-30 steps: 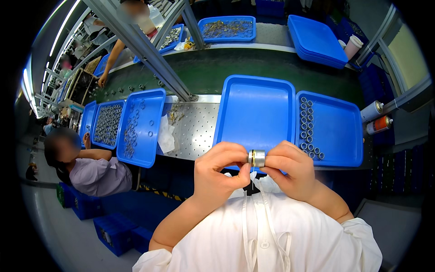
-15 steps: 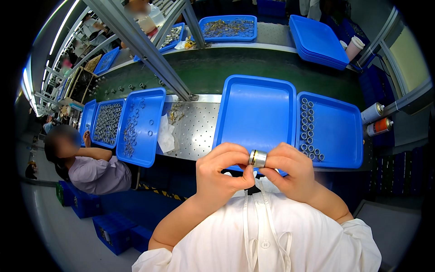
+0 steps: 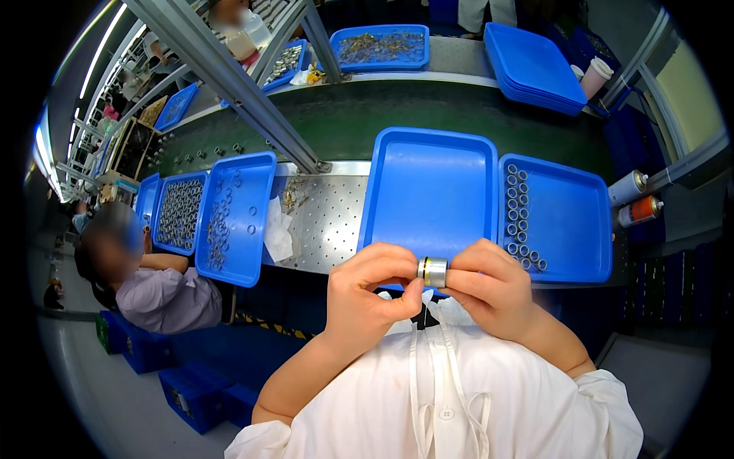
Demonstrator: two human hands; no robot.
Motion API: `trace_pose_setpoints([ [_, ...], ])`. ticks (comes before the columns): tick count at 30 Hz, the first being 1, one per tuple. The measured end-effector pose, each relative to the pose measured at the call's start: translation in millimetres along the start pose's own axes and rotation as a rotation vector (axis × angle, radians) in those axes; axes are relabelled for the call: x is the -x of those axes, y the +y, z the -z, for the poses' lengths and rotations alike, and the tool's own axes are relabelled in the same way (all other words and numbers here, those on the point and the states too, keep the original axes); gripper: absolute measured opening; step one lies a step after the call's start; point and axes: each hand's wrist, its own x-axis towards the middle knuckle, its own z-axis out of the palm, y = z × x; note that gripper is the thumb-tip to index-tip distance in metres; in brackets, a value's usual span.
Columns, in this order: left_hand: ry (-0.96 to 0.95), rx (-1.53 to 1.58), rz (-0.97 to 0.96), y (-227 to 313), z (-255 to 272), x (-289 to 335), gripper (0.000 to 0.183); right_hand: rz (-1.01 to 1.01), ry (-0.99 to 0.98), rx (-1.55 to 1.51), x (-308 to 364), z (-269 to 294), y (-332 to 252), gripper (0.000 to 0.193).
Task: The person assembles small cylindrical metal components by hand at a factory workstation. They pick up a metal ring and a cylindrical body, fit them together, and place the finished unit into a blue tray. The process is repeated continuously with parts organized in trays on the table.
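Note:
Both my hands meet close to my chest on a small silver metal ring [image 3: 435, 271] with a dark band at its left end. My left hand [image 3: 368, 298] pinches that left end with thumb and fingertips. My right hand [image 3: 491, 287] grips the right side. Just beyond them lies an empty blue tray [image 3: 428, 191]. To its right a second blue tray [image 3: 569, 222] holds several similar rings lined up along its left side.
A perforated metal bench [image 3: 325, 218] carries a crumpled white bag [image 3: 277, 229] and two more blue trays with rings [image 3: 229, 214]. A person sits at my left [image 3: 145, 275]. Two spray cans [image 3: 638, 199] lie at right. A green conveyor [image 3: 367, 115] runs behind, with stacked blue trays [image 3: 535, 69].

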Motion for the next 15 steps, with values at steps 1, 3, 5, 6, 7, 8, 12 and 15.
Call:
trace_pose_setpoints([
  [1, -0.013, -0.002, 0.016, 0, 1, 0, 0.013, 0.016, -0.023, 0.026, 0, 1, 0, 0.025],
  [3, -0.044, -0.005, 0.047, 1, 2, -1, 0.012, 0.045, -0.065, 0.082, 1, 3, 1, 0.026],
  [5, -0.037, -0.066, -0.027, -1, 2, -1, 0.012, 0.001, -0.029, 0.035, 0, 0, -1, 0.026],
  [6, -0.034, -0.097, -0.064, -1, 2, -1, 0.012, -0.022, -0.011, 0.012, -1, -1, -2, 0.025],
  [7, -0.019, -0.178, -0.138, 0, 1, -2, 0.012, -0.084, 0.008, -0.052, 1, -3, -3, 0.025],
  [8, -0.004, -0.258, -0.21, 0, 0, -2, 0.012, -0.147, 0.026, -0.116, 3, -6, -3, 0.024],
  [12, 0.035, -0.394, -0.337, -2, 0, -2, 0.014, -0.159, 0.047, -0.111, 2, -7, -3, 0.022],
  [15, 0.026, -0.272, -0.223, -4, -1, -3, 0.015, -0.029, 0.039, 0.009, -1, -4, -1, 0.021],
])
